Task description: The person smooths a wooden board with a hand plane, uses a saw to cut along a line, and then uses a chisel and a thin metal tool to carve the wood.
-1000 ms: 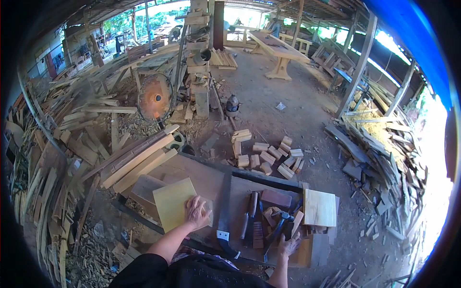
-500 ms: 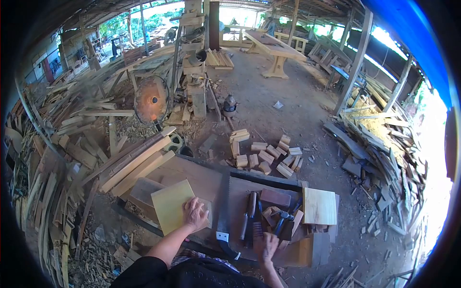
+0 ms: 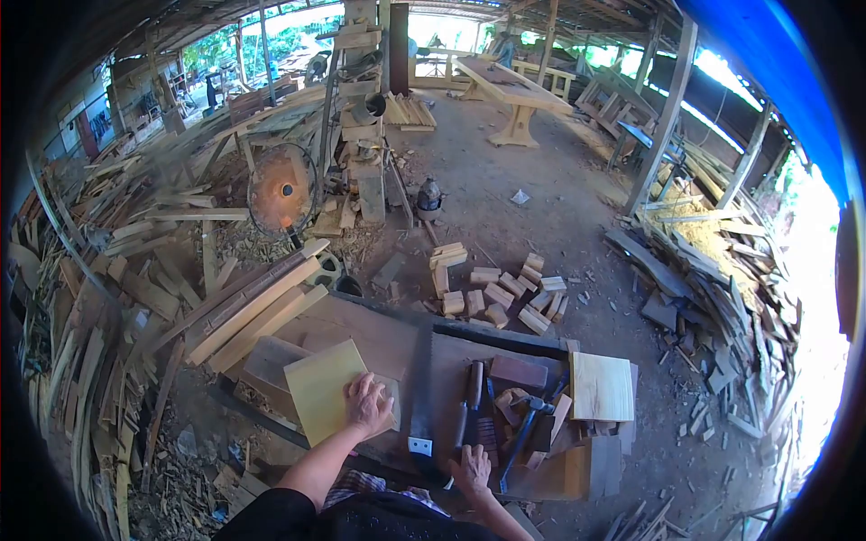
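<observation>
My left hand (image 3: 366,406) is closed over the right side of a flat, pale wooden board (image 3: 320,388), its fingers bent on the top face. That board lies at a slant beside a dark wooden block (image 3: 271,361). My right hand (image 3: 474,471) holds nothing, its fingers apart, low over the bench's near edge. It is close to the lower end of a chisel-like tool (image 3: 461,424) and to the black handle of a handsaw (image 3: 420,388). A hammer (image 3: 523,433) lies just right of it, among wood pieces.
A reddish-brown block (image 3: 519,371) and a square pale board (image 3: 602,388) are on the bench's right part. Long planks (image 3: 262,316) lie at its left end. Several cut blocks (image 3: 501,293) are on the ground beyond, and scrap wood (image 3: 713,298) is heaped at the right.
My right hand has moved left and slightly down, away from the hammer, whose handle is now uncovered. My left hand and the board stay in place.
</observation>
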`<control>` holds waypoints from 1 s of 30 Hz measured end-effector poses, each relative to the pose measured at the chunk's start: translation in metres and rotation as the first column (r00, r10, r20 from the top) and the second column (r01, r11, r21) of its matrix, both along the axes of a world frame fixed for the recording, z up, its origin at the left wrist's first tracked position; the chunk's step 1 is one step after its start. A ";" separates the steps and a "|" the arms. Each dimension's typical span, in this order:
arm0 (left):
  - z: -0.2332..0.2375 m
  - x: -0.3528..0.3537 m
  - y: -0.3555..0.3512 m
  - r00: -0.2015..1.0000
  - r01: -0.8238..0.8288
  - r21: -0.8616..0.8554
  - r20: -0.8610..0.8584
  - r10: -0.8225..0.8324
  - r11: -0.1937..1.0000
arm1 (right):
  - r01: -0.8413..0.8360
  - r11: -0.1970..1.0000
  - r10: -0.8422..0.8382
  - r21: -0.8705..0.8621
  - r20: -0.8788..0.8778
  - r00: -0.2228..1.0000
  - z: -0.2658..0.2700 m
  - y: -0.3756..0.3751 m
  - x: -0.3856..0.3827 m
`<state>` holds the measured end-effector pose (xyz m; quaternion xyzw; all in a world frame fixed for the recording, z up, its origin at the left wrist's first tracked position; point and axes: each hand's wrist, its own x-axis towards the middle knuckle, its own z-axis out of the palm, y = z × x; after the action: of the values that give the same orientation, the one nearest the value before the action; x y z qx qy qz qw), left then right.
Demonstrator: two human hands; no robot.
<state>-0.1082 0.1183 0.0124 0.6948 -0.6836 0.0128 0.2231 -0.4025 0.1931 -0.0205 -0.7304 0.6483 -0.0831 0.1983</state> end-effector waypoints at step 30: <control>0.002 0.001 0.000 1.000 0.009 -0.010 -0.009 -0.009 1.000 | 0.075 0.992 -0.075 -0.100 0.005 0.997 -0.011 -0.011 0.009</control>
<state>-0.1076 0.1185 0.0149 0.6906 -0.6857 0.0121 0.2297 -0.3936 0.1820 -0.0316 -0.7145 0.6701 -0.1234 0.1589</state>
